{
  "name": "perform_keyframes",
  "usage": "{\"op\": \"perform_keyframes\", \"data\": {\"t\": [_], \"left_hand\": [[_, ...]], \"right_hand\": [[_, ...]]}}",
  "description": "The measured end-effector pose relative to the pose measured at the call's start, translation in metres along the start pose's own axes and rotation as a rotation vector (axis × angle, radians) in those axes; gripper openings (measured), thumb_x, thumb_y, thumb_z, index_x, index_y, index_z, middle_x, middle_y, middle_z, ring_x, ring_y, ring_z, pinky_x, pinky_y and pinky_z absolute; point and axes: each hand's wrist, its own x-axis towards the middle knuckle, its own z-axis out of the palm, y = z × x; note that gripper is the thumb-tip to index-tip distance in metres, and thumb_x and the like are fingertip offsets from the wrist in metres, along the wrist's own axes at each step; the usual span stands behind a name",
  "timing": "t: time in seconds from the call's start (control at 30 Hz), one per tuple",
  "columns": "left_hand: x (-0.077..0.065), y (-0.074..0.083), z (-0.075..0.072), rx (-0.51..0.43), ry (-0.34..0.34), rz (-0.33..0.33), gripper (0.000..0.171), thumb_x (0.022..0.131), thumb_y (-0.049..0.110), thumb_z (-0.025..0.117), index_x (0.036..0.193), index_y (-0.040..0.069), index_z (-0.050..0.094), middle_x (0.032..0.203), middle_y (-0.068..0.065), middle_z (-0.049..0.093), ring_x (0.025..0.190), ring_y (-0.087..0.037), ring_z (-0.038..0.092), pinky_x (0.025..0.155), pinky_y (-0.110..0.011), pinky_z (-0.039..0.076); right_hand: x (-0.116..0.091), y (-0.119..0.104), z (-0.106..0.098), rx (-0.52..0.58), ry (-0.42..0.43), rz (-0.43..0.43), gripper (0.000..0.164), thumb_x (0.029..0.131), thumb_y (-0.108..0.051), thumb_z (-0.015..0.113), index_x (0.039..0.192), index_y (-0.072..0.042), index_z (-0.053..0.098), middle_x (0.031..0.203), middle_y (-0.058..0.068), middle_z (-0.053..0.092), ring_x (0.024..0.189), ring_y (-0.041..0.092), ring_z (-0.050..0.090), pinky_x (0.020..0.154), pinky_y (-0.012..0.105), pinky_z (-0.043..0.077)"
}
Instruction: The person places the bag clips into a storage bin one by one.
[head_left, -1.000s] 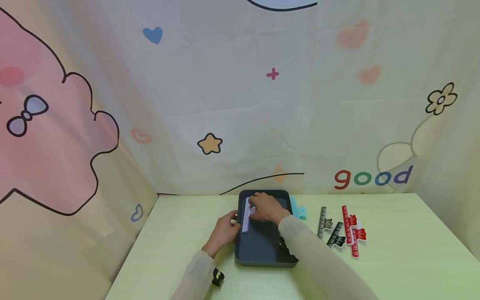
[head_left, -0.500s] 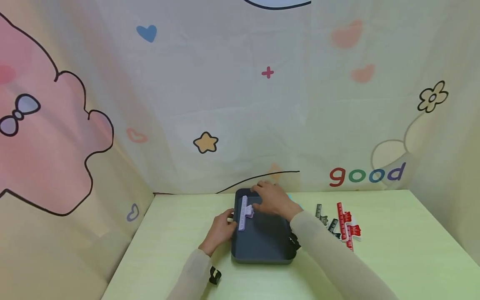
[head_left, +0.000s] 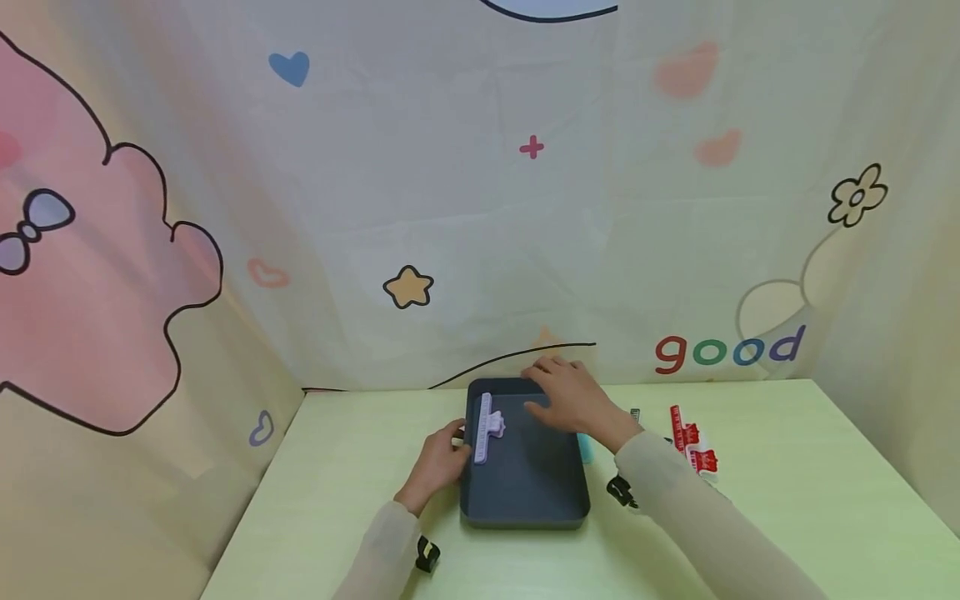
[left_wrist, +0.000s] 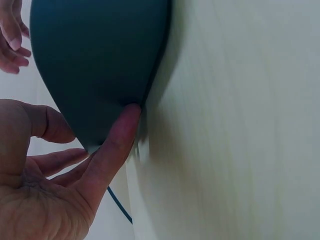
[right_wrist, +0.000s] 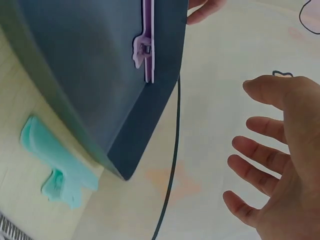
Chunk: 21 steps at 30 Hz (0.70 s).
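Note:
A dark grey tray (head_left: 525, 492) lies on the table, with a lilac sealing clip (head_left: 483, 429) inside along its left side. My left hand (head_left: 435, 462) grips the tray's left edge; in the left wrist view, its fingers (left_wrist: 112, 150) touch the outer wall. Above the tray's far right corner, my right hand (head_left: 577, 400) holds nothing, its fingers spread apart in the right wrist view. A teal clip (right_wrist: 60, 165) lies just outside the tray's right wall, partly hidden by my right hand in the head view.
Two red clips (head_left: 701, 461) lie on the table to the right. Dark clips nearby are mostly hidden behind my right forearm; a striped edge (right_wrist: 12, 227) shows in the right wrist view. A printed curtain (head_left: 480, 208) hangs behind the table.
My right hand has let go of the lilac clip, leaving it in the tray, and has moved to the right. My left hand stays at the tray's left edge.

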Motion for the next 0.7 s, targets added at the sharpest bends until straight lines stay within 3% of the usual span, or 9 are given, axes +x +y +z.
{"op": "perform_keyframes", "data": {"t": [0.7], "left_hand": [[0.0,-0.002,0.004,0.0,0.01,-0.003,0.053,0.092,0.009,0.052,0.143,0.001,0.045,0.128,-0.025,0.058,0.093,-0.027,0.067,0.047,-0.029,0.055]], "right_hand": [[-0.036,0.043,-0.015,-0.015,0.086,0.041,0.047,0.091,-0.032,0.068,0.132,-0.011,0.059,0.131,0.011,0.058,0.123,0.031,0.052,0.094,0.055,0.047]]}}
